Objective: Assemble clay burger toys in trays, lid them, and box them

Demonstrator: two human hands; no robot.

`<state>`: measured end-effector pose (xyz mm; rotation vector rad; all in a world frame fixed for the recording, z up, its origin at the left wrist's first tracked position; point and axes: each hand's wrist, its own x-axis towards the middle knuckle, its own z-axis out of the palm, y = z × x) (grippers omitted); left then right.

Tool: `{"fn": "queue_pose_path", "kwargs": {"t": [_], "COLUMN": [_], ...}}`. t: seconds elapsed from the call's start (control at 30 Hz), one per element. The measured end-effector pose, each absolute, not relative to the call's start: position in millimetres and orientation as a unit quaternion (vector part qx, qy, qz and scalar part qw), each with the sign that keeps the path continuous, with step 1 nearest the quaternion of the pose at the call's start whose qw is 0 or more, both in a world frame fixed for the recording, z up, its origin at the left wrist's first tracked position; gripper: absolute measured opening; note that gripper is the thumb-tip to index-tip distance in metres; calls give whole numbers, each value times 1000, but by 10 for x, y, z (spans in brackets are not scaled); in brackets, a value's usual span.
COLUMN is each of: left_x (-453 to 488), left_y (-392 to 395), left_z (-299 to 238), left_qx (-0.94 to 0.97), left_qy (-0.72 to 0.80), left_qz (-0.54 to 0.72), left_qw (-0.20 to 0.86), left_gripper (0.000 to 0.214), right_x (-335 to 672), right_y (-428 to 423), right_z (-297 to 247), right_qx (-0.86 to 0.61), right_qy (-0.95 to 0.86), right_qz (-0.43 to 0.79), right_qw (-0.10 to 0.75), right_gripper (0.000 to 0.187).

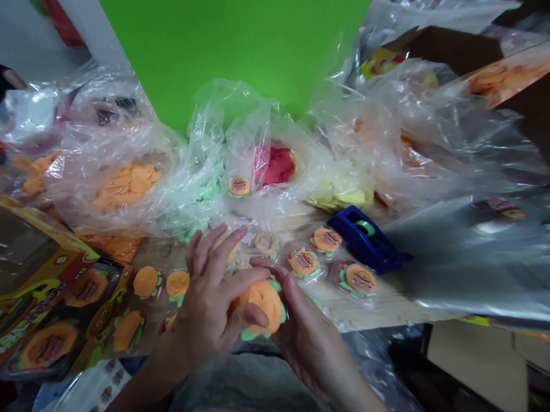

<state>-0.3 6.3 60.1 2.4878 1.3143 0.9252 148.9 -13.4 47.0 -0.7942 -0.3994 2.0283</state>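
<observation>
Your left hand (pixel 208 304) and right hand (pixel 309 343) clamp their fingers on a soft orange burger toy (pixel 263 304) with green lettuce, near the blue tape dispenser (pixel 369 242).

The left hand (pixel 207 307) partly hides the orange foam burger (pixel 263 304); the frame cuts a printed box (pixel 74 288).

Round orange burger toy (pixel 263 304) with green lettuce edging, held tilted between left hand (pixel 208 295) and right hand (pixel 309 337).

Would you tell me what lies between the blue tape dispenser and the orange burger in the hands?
In the head view, a plastic-wrapped burger toy lies there, on the wooden table.
</observation>
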Motion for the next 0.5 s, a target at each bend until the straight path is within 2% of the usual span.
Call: {"fn": "queue_pose_path", "kwargs": {"t": [0.1,0.27,0.5], "left_x": [-15,-37,-39], "left_y": [56,1,-32], "left_z": [602,588,543], "left_qx": [834,818,848], "left_qy": [446,469,436], "left_qz": [310,324,300], "left_qw": [96,82,37], "left_gripper": [58,76,70], "right_x": [1490,1494,1478], "right_y": [-118,-87,-105], "right_z": [482,520,466], "right_qx": [-339,-346,-369], "right_qy": [-164,-176,-180], "right_qz": [802,790,781], "right_qw": [464,473,471], "right_gripper": [29,25,24]}}
